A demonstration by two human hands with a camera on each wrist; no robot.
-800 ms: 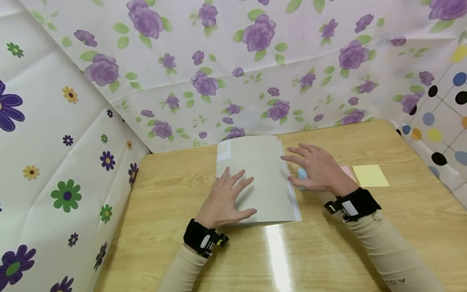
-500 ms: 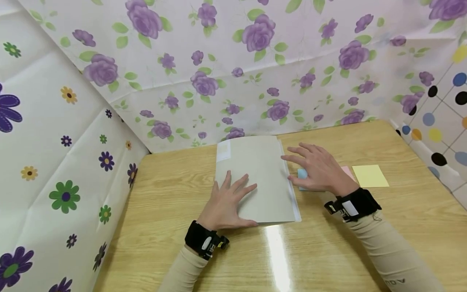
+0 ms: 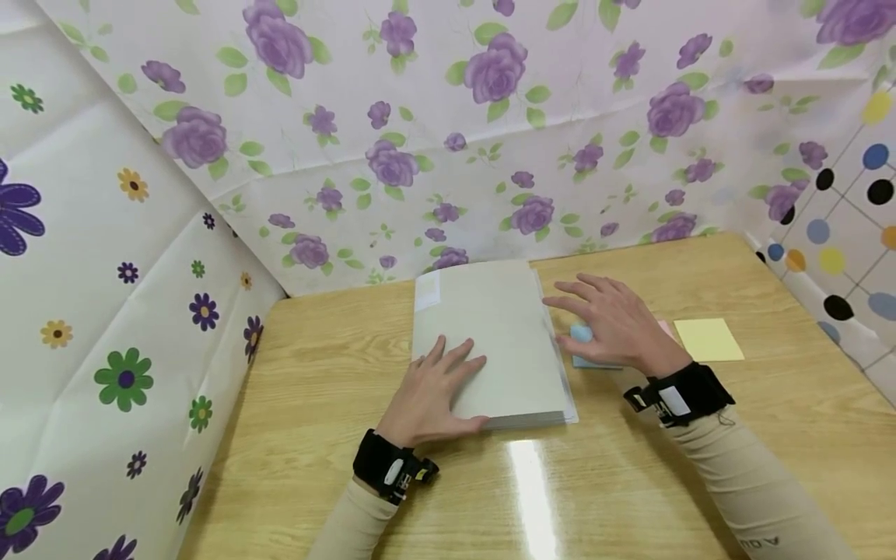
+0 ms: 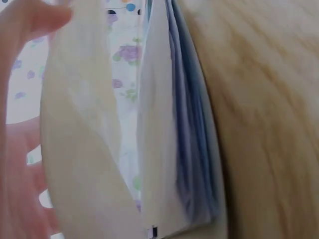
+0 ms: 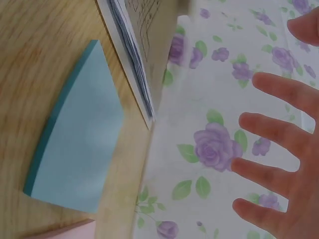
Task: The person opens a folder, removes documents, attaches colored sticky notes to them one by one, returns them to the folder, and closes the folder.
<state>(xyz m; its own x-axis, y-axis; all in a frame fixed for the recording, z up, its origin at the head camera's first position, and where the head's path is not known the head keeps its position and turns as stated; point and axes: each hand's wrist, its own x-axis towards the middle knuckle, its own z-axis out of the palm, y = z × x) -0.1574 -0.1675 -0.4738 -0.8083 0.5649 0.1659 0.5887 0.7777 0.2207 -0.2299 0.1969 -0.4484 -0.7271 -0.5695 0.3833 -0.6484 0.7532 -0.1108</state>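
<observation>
A pale book (image 3: pixel 500 334) with a soft cover and a whitish label at its upper left lies on the table. My left hand (image 3: pixel 428 400) rests over its lower left part, fingers spread, thumb along the bottom edge. In the left wrist view the cover (image 4: pixel 82 134) stands away from the pages (image 4: pixel 159 144), leaving a gap; the thumb is at the cover's edge. My right hand (image 3: pixel 616 323) hovers just beyond the book's right edge, fingers spread and holding nothing. Below it lies a blue sticky note pad (image 5: pixel 79 134), partly hidden by the hand in the head view.
A pink sticky pad (image 5: pixel 75 231) lies beside the blue one, mostly behind the right hand in the head view. A yellow pad (image 3: pixel 709 340) is further right. The wooden table (image 3: pixel 322 358) ends against a flowered back cloth (image 3: pixel 420 93), with patterned side walls.
My left hand has shifted slightly down and its thumb has come to the book's bottom edge, where a band of grey page edges now shows. My right hand has barely moved.
</observation>
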